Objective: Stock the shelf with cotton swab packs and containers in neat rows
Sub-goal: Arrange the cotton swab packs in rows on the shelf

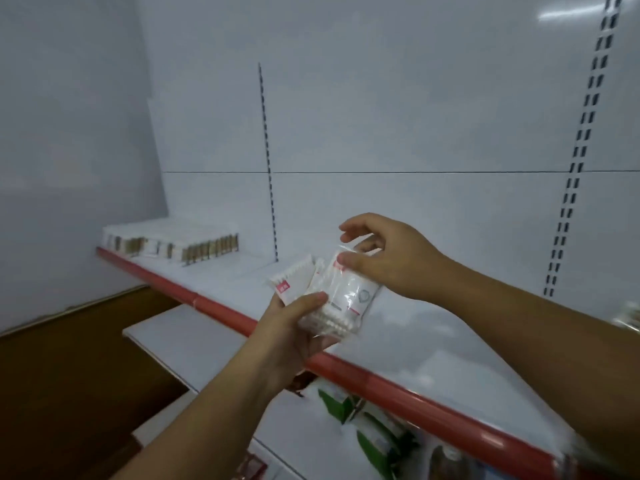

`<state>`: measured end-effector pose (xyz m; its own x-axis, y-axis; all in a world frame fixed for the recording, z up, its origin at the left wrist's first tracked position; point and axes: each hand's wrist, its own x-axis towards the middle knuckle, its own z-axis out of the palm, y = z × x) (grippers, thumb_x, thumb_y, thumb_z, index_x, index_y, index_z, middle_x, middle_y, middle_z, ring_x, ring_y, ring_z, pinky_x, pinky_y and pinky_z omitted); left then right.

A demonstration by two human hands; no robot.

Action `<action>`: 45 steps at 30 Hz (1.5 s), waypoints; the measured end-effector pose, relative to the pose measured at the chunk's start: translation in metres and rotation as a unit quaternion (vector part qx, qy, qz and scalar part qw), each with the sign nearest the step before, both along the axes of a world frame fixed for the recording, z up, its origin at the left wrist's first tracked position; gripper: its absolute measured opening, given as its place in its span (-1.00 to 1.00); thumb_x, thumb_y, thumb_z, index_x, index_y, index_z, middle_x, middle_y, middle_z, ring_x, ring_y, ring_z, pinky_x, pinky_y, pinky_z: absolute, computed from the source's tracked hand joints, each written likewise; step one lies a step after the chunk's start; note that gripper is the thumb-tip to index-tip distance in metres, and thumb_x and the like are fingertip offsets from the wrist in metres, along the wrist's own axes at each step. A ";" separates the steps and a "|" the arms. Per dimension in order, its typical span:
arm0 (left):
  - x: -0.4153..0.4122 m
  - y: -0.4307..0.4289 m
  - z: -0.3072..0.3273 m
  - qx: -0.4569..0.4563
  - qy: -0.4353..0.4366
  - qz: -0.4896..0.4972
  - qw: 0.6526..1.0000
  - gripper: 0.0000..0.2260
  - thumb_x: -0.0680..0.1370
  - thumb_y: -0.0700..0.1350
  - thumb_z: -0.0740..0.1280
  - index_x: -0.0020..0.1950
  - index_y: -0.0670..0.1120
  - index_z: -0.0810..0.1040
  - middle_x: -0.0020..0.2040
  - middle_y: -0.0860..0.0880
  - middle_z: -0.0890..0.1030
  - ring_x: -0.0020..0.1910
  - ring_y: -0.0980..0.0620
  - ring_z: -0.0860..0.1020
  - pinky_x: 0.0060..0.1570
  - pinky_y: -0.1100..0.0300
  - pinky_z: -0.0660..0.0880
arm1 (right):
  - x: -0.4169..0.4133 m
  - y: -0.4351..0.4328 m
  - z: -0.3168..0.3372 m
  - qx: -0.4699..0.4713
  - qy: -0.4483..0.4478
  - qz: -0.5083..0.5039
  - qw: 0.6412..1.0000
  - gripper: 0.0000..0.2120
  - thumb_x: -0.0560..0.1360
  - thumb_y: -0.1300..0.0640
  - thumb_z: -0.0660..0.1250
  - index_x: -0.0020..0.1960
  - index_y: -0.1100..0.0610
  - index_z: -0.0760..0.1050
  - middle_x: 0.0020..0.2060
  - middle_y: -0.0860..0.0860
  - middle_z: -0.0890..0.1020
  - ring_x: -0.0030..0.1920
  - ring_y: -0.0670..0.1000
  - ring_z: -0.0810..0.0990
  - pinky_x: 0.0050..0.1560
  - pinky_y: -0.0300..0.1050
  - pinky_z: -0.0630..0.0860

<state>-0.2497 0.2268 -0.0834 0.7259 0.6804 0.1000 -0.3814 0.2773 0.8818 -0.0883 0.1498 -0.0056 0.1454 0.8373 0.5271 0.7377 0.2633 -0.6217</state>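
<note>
My left hand point(289, 336) grips a small stack of clear cotton swab packs point(332, 299) with red-and-white labels, held over the red front edge of the white shelf point(433, 341). My right hand point(384, 258) pinches the top end of the frontmost pack between thumb and fingers. Another pack point(294, 280) fans out to the left in the stack. At the shelf's far left stand neat rows of cotton swab packs point(173, 242).
The shelf's red edge strip point(398, 389) runs diagonally from upper left to lower right. A lower shelf point(194, 341) holds green-and-white packages point(374, 427). Slotted uprights point(268, 168) mark the white back panel. A blurred pack point(627, 317) shows at the right edge.
</note>
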 end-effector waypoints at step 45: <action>-0.321 0.804 -0.076 -0.085 -0.131 0.009 0.988 -0.38 0.37 -0.28 0.36 0.43 -0.04 0.37 0.24 -0.19 0.58 0.12 -0.19 0.61 -0.10 -0.01 0.63 | -0.274 0.797 -0.127 -0.032 -0.281 -0.338 0.898 -0.80 0.31 0.13 0.52 -0.09 0.14 0.65 -0.10 0.07 0.63 -0.02 0.15 0.53 -0.02 0.01 0.37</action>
<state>-0.5706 1.0308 -0.1592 0.6776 0.7166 0.1654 -0.5966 0.4042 0.6933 -0.3623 0.9465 -0.1324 0.3580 0.6897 0.6294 0.9175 -0.3851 -0.0998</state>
